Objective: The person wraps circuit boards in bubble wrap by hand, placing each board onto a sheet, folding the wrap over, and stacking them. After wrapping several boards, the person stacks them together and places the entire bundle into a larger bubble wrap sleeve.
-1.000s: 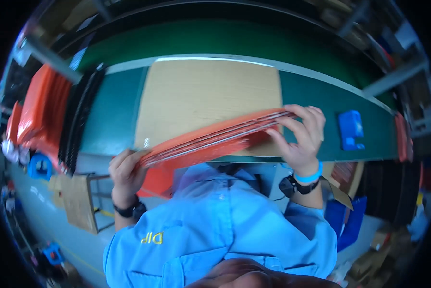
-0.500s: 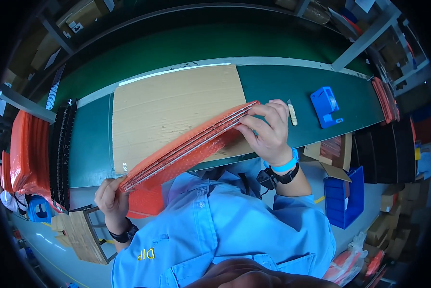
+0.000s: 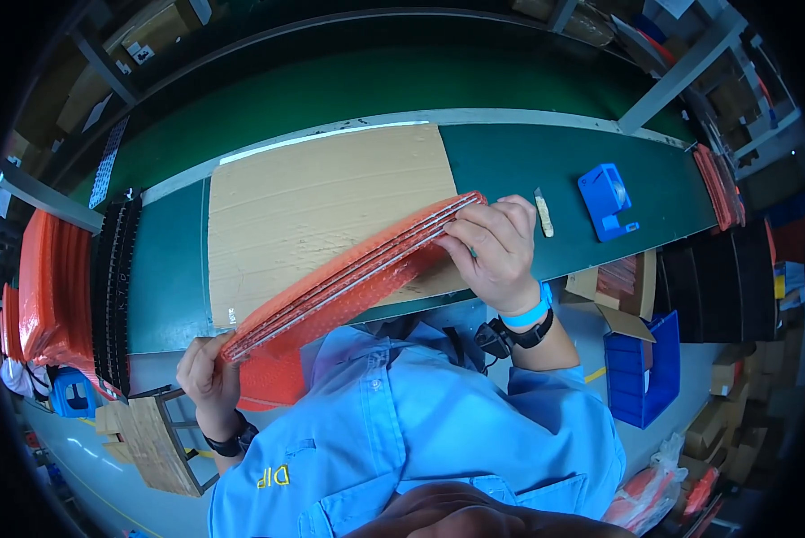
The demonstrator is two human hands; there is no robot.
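Observation:
A long bundle of red bubble wrap (image 3: 339, 266) is held up slantwise between my two hands, with thin flat layers showing along its open edge. My left hand (image 3: 208, 375) pinches its lower left end. At the upper right end, my right hand (image 3: 496, 254) grips it, with the thumb below and the fingers over the edge. What lies inside the wrap is mostly hidden. A cardboard sheet (image 3: 322, 188) lies flat on the green bench (image 3: 501, 161) behind the bundle. More red bubble wrap (image 3: 272, 381) shows below it, near my body.
Right of my right hand lie a utility knife (image 3: 544, 213) and a blue tape dispenser (image 3: 607, 202). A black slotted rack (image 3: 117, 291) and stacked red bubble-wrap pieces (image 3: 48, 287) stand at the left. A blue bin (image 3: 631, 377) sits below the bench's right side.
My right hand and the bundle's right end have dropped very slightly. Both hands keep the same hold.

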